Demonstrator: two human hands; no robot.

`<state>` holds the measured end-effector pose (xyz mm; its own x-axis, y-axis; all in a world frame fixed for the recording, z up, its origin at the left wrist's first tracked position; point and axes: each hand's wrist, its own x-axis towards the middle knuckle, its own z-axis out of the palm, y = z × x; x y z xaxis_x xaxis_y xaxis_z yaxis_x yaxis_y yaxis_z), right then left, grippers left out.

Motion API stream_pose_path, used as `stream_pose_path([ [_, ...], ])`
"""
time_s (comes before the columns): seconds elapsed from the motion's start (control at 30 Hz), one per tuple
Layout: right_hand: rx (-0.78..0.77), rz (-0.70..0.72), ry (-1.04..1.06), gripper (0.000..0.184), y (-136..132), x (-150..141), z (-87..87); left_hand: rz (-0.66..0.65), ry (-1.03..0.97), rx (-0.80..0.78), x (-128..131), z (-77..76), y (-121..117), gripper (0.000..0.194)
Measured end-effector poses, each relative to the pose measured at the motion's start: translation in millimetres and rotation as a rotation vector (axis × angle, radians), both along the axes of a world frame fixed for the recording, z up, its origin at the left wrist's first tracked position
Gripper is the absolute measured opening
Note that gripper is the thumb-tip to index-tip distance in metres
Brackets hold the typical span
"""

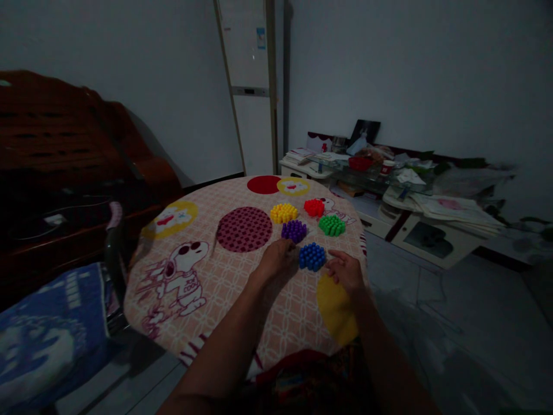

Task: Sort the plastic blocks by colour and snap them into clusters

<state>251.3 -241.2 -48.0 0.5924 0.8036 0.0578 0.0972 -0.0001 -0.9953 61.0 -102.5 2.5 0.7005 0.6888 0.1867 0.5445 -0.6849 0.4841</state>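
Note:
A tight cluster of small blue pegs (311, 256) stands on the table between my two hands. My left hand (279, 257) is at its left side, fingers bent toward the pegs and nothing seen in them; whether it touches them is hard to make out. On the right side, my right hand (345, 271) has its fingers loosely apart and holds nothing visible. Just beyond my left fingers sits a purple peg cluster (294, 231). Farther back are the yellow pegs (284, 213) and red pegs (314, 207), with green pegs (332, 225) to the right.
A patterned cloth covers the round table (242, 288). To the left are a wooden bench (142, 155) and a chair with a blue cover (56, 328). A low cabinet (436, 236) holding papers and a red bowl (360, 163) stands right, beyond the table.

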Motion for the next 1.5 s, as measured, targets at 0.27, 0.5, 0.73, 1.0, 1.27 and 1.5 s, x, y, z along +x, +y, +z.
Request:
stream_pose_path([
  [0.27, 0.126, -0.322, -0.013, 0.047, 22, 22, 8.9, -0.214, -0.262, 0.173, 31, -4.5, -43, 0.032],
  [0.5, -0.033, -0.481, -0.516, 0.053, 76, 96, 33.6, -0.318, 0.018, 0.349, 53, -12.8, -52, 0.035],
  [0.73, -0.155, -0.13, -0.637, 0.027, 142, 69, 29.4, -0.044, 0.062, 0.296, 37, -8.1, -10, 0.023],
  [1.0, -0.006, 0.308, -0.415, 0.026, 210, -53, 29.8, 0.408, 0.143, 0.164, -60, -8.1, 92, 0.051],
  [1.27, 0.276, 0.714, -0.266, 0.046, 234, -103, 50.4, 0.717, 0.071, 0.099, -104, 1.0, 161, 0.058],
  [1.5, 0.069, -0.28, -0.551, 0.049, 237, 47, 71.9, 0.71, 0.0, 0.199, -85, 23.4, 178, 0.043],
])
